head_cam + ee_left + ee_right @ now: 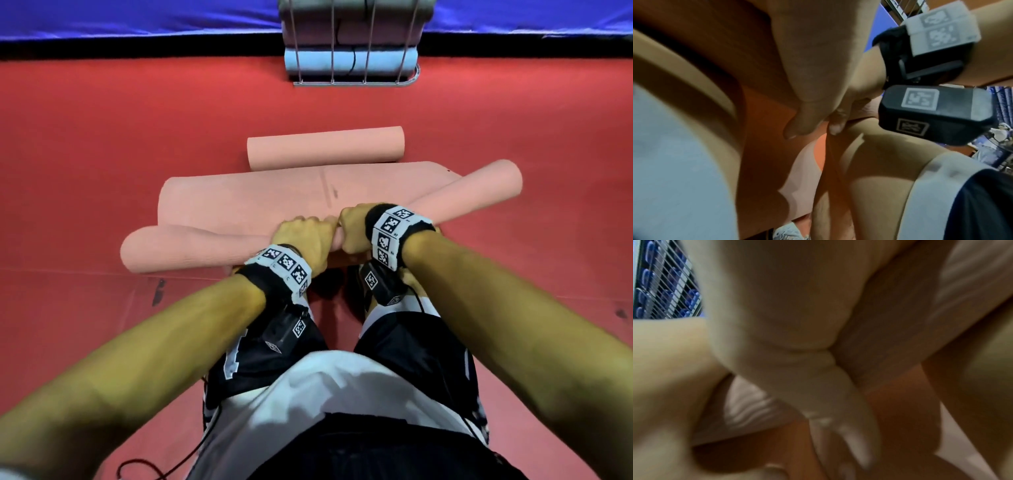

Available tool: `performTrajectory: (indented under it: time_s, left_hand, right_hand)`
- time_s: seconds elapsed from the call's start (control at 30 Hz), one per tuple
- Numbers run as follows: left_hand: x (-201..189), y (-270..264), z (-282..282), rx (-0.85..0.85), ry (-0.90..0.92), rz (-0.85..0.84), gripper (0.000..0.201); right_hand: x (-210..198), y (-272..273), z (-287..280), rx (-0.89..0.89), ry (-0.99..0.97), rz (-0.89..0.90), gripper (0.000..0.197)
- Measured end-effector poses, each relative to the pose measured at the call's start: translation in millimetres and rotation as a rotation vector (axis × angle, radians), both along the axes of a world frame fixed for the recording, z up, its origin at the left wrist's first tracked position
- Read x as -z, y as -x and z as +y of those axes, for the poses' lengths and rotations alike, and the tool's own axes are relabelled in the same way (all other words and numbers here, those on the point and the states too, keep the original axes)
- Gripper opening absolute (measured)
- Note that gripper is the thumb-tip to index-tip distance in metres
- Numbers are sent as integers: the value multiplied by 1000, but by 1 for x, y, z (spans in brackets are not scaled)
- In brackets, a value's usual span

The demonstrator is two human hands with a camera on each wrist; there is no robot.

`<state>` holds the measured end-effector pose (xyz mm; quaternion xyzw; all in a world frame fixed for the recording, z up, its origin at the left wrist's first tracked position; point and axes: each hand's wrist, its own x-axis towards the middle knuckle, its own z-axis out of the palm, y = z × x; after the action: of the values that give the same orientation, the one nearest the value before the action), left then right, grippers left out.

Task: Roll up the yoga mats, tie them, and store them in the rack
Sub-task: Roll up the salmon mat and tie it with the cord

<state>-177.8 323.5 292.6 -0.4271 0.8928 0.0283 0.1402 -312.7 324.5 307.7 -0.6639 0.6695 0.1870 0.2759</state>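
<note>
A rolled pink yoga mat (191, 251) lies crosswise in front of me, its right end (479, 188) angled away and raised. My left hand (305, 236) and right hand (354, 228) grip the roll at its middle, side by side, fingers curled over it. In the left wrist view the left thumb (803, 121) presses the mat's underside beside the right wrist. The right wrist view is blurred skin and mat. Under the roll a second pink mat (260, 198) lies partly flat, its far end rolled (325, 147). No tie shows.
The wire rack (352, 73) stands against the blue wall pad (137, 17) straight ahead and holds a light-blue rolled mat (346, 61) and grey ones above it, each with a black tie. Red floor (102, 137) lies all around. My knees are below my hands.
</note>
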Motion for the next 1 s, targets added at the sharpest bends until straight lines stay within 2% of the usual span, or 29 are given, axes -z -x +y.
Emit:
performTrajectory:
  time_s: [0.07, 0.23, 0.3, 0.37, 0.47, 0.53, 0.67, 0.77, 0.87, 1.0]
  left_hand:
    - [-3, 0, -8, -17, -84, 2, 33]
    - [-12, 4, -23, -105, -245, 22, 33]
    - [-14, 5, -31, -184, -339, 70, 36]
    - [-17, 6, -37, -216, -420, 87, 31]
    - [-17, 5, -37, -208, -477, 97, 29]
    - [-17, 2, -31, -175, -405, 88, 33]
    - [-5, -5, -8, -33, -51, 53, 52]
    - [-7, -7, 0, -22, 149, 32, 69]
    - [-42, -2, -26, -19, 174, 112, 52]
    - [-121, 10, -57, -1, 228, 213, 40]
  right_hand:
    - [2, 1, 6, 10, 60, 14, 14]
    - [2, 12, 18, -10, 317, 19, 47]
    - [-1, 12, 20, -77, 355, 142, 56]
    - [-2, 9, 19, -90, 366, 248, 53]
    - [-3, 4, 18, -57, 334, 261, 37]
    - [-4, 2, 16, -71, 298, 251, 38]
    - [-8, 1, 9, -117, 247, 249, 43]
    - [-25, 3, 0, -113, 272, 234, 42]
    - [-63, 7, -11, -83, 369, 241, 35]
    - [-133, 16, -21, 37, 526, 241, 25]
